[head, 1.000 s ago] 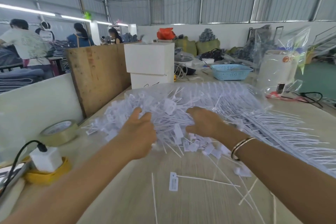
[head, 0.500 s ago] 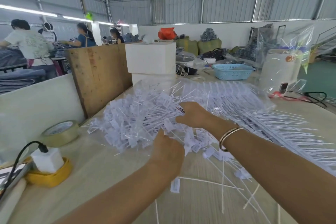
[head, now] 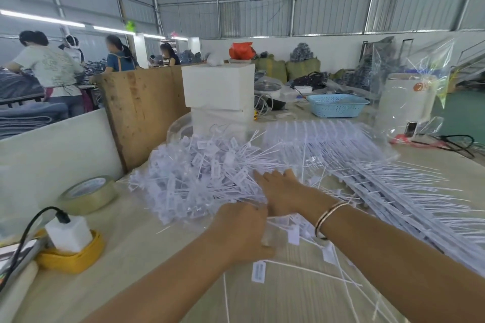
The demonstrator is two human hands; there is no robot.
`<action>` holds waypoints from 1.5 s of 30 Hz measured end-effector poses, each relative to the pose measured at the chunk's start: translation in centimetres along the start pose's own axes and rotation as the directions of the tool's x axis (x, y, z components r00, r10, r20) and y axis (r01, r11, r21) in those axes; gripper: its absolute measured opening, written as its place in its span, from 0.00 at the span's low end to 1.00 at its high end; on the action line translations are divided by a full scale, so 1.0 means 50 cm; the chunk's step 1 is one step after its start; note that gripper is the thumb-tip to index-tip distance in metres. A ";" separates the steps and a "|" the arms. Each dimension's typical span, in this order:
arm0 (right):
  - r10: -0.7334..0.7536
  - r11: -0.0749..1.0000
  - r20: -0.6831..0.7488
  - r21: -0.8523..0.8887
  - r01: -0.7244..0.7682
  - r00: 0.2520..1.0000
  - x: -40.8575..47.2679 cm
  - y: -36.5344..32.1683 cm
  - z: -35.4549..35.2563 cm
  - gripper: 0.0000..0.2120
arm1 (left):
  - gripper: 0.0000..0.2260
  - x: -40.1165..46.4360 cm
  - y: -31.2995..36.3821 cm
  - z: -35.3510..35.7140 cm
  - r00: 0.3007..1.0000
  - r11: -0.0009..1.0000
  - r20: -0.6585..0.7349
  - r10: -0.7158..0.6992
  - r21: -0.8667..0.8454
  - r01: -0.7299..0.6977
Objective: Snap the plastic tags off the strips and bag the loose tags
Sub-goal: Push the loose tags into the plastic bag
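Note:
A heap of loose white plastic tags [head: 199, 178] lies on the table's middle, with clear bag film [head: 181, 126] showing at its far edge. Strips with tags attached [head: 380, 191] fan out to the right. My right hand [head: 283, 194], a bangle on its wrist, rests flat on the heap's right side with straight fingers. My left hand [head: 241, 231] is at the heap's near edge, touching my right hand; its fingers are hidden behind its back. Single tags [head: 258, 271] and thin stems lie scattered in front.
A tape roll [head: 86, 194] and a white plug block [head: 68, 233] on a yellow roll sit at the left. Behind the heap stand a wooden board [head: 141, 110] and white boxes [head: 217, 89]. A blue basket [head: 337, 105], a bagged white appliance [head: 404, 102] and cables [head: 456, 141] are far right.
My left hand has moved from the heap's left side to its near edge, beside my right hand. My right hand has come down flat on the heap.

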State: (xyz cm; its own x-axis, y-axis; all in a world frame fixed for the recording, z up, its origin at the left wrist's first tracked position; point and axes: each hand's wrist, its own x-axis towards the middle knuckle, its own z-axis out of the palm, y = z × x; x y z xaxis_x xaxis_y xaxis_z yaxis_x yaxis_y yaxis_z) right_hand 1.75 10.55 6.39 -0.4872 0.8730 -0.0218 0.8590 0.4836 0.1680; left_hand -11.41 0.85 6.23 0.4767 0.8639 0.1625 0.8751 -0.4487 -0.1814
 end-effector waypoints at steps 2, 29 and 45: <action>-0.019 0.993 0.033 0.118 0.015 0.999 -0.020 0.017 -0.022 0.49 | 0.13 0.007 0.013 0.002 1.000 0.994 -0.011 -0.012 0.108 0.013; 0.221 0.836 0.265 0.444 -0.322 0.939 -0.208 0.176 0.089 0.35 | 0.16 0.052 -0.039 0.004 0.931 0.923 0.111 -0.348 0.216 0.319; 0.284 0.815 0.114 0.495 -0.302 0.952 -0.071 0.204 0.085 0.23 | 0.30 -0.037 0.104 0.043 0.850 0.850 -0.152 0.505 -0.081 -0.520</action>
State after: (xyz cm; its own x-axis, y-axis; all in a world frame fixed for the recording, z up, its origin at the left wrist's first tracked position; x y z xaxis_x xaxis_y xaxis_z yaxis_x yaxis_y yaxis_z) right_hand 12.89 12.65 3.98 -0.2023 0.9756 -0.0854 0.9248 0.1617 -0.3443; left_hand -7.91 -2.60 2.93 0.8598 0.4726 0.1934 0.5029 -0.8493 -0.1607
